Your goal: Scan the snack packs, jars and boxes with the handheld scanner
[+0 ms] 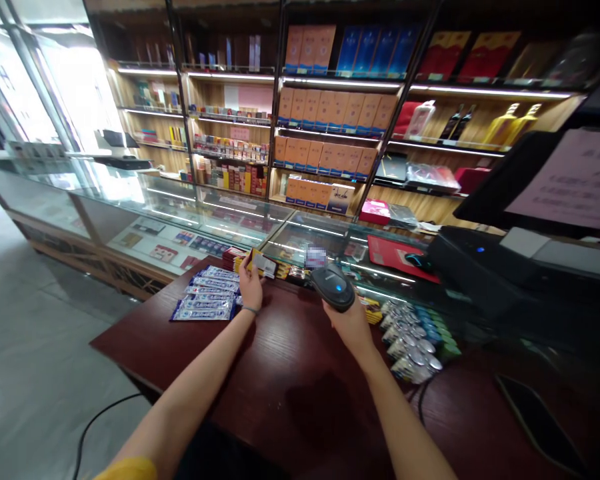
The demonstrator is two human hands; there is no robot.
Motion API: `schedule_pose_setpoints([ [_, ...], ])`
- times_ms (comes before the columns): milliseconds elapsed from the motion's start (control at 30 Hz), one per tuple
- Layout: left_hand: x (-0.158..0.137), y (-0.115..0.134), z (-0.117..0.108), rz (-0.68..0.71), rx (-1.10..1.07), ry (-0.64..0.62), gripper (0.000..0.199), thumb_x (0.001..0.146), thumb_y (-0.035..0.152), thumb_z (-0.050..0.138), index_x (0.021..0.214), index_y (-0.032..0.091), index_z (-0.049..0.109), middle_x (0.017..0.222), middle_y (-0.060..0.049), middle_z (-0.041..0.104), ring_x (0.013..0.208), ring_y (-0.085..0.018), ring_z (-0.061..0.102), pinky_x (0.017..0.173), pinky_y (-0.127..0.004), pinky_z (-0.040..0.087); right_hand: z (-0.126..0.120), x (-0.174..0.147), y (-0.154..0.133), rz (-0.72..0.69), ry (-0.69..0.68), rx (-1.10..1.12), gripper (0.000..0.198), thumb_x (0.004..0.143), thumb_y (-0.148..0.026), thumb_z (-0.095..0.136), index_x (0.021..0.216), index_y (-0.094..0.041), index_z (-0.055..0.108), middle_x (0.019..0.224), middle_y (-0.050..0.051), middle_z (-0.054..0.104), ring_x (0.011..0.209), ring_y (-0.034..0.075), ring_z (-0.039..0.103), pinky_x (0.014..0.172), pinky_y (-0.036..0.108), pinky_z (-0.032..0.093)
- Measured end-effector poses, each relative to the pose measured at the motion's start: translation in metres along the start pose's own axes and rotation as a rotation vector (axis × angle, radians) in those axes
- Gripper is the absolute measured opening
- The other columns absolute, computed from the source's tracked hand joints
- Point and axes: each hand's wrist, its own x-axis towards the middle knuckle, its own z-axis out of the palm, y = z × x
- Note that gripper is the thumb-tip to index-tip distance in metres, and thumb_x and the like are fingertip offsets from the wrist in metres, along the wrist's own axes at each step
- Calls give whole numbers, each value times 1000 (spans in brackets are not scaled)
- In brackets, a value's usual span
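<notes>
My left hand (251, 285), a band at its wrist, is closed on a small yellow box (263, 264) with a pale side facing up. My right hand (353, 325) grips a black barcode scanner (333, 288) with a blue light on top. The scanner's front end points away from me, to the right of the box. Close to my left hand, several blue-and-white packets (207, 297) lie in an overlapping row on the dark red-brown table (290, 360). Other small yellow packs (371, 311) sit right of the scanner, partly hidden by my hand.
Several small cans (411, 343) stand in rows at the right. A phone (540, 420) lies near the right edge, with a cable beside the cans. Beyond the table runs a glass display counter (220, 217). A dark monitor (545, 180) overhangs the right; stocked shelves (335, 143) line the wall.
</notes>
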Motion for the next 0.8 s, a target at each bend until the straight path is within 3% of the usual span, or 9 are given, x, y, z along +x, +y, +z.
schedule_pose_setpoints([
  [67,-15,-9,10,-157,-161,42,40,95,37,58,133,31,48,126,-8,63,105,-20,67,83,-38,61,-1,-1,0,12,-15,-17,37,76,-35,68,110,-21,59,78,4,72,57,19,64,53,27,47],
  [133,-26,-18,14,-278,-290,18,32,96,35,57,126,29,49,119,-6,66,98,-17,69,85,-40,61,-1,-1,0,21,-39,-41,35,76,-35,68,108,-23,58,82,4,73,57,19,64,54,27,47],
  [233,-34,-28,10,-393,-406,-47,24,98,34,55,121,31,48,121,-5,67,101,-16,70,93,-46,58,2,-1,1,46,-96,-98,40,77,-35,67,115,-25,58,85,3,74,59,21,67,54,28,48],
  [333,-35,-35,5,-466,-445,-38,21,99,30,53,119,33,47,125,-3,66,104,-16,70,98,-48,55,7,-2,3,74,-181,-229,44,77,-36,68,119,-29,58,86,3,75,75,26,73,62,30,50],
  [433,-34,-39,4,-510,-450,-2,21,101,28,49,121,35,46,127,-2,65,103,-15,70,98,-48,56,12,-3,4,133,-283,-366,42,77,-35,70,117,-31,57,92,4,77,89,30,74,69,31,50],
  [567,-34,-38,5,-504,-419,-1,23,102,30,47,124,36,45,130,-3,63,105,-15,69,97,-46,56,16,-5,5,171,-352,-447,44,79,-35,69,122,-30,58,99,6,77,90,32,74,70,33,49],
  [800,-35,-34,6,-503,-431,-25,28,102,27,45,128,38,45,132,-4,63,111,-17,68,98,-48,56,15,-2,13,170,-361,-324,46,78,-31,67,124,-29,65,94,5,77,60,21,68,56,28,47],
])
